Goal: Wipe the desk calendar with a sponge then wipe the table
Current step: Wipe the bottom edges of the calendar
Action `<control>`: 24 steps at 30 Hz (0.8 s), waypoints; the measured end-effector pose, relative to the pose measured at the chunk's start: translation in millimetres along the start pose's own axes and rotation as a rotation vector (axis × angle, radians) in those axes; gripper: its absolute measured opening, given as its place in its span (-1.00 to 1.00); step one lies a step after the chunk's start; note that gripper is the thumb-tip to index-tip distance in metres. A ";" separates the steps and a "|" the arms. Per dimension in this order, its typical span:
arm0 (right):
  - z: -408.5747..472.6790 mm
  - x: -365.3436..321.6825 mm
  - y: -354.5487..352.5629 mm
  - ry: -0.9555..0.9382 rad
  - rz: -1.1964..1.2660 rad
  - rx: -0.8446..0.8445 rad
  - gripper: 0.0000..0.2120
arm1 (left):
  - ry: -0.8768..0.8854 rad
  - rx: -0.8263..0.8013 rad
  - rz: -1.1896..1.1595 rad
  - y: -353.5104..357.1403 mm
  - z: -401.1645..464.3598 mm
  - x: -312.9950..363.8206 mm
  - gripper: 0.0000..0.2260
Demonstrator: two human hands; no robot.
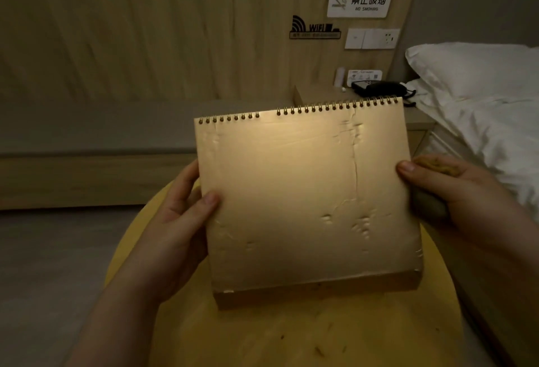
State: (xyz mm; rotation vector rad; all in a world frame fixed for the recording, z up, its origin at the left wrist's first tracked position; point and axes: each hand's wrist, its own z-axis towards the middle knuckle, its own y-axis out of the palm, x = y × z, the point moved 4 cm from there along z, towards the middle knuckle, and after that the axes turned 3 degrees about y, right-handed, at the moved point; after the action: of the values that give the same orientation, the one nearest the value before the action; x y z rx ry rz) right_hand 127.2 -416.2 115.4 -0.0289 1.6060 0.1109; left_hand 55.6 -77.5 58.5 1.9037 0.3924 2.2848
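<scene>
A gold spiral-bound desk calendar (306,200) is held upright above the round yellow table (291,334), its dented blank cover facing me. My left hand (178,221) grips its left edge, thumb on the front. My right hand (446,188) pinches the right edge with the thumb on the front. The same hand holds a yellow-brown sponge (437,164) against its fingers. The sponge is only partly visible behind the calendar's edge.
A bed with white pillows (481,75) lies at the right. A black telephone (379,88) sits on the nightstand behind the calendar. A wood-panelled wall with signs and a socket (373,38) runs across the back, with a grey padded bench (102,124) below it.
</scene>
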 end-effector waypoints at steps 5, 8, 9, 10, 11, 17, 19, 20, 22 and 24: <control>10.8 1.1 1.3 0.105 0.024 0.035 -0.84 | -0.126 0.030 0.184 0.8 -6.2 -16.7 -0.67; 20.2 5.5 4.6 0.153 0.036 0.073 -0.85 | -0.108 0.162 0.336 4.3 -10.6 -26.3 -0.50; 23.5 6.3 5.8 0.163 0.037 0.075 -0.84 | -0.081 0.206 0.374 5.5 -11.5 -24.8 -0.47; 25.7 6.3 7.6 0.171 0.043 0.069 -0.84 | -0.058 0.241 0.400 6.0 -12.5 -21.6 -0.47; 28.1 6.5 9.0 0.177 0.056 0.058 -0.84 | -0.031 0.262 0.399 6.1 -12.9 -17.2 -0.50; 38.4 4.7 17.3 0.252 0.120 0.021 -0.85 | 0.040 0.149 0.142 17.2 -17.7 3.5 -0.64; 37.2 2.1 19.0 0.268 0.087 0.005 -0.85 | 0.053 0.155 0.122 19.5 -18.2 5.1 -0.63; 36.7 1.1 18.3 0.263 0.062 0.010 -0.84 | 0.063 0.168 0.119 19.5 -17.9 6.4 -0.63; 36.4 0.3 15.3 0.221 0.004 0.029 -0.83 | 0.090 0.200 0.120 17.3 -17.2 7.5 -0.64; 33.7 -3.5 13.5 0.149 -0.084 0.064 -0.84 | 0.108 0.229 0.110 13.7 -16.8 6.3 -0.64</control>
State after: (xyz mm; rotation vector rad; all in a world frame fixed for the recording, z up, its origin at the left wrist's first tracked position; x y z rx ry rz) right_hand 159.7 -400.0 118.5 -0.0566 1.7533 -0.0078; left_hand 38.7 -90.7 65.5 1.9535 0.6013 2.5182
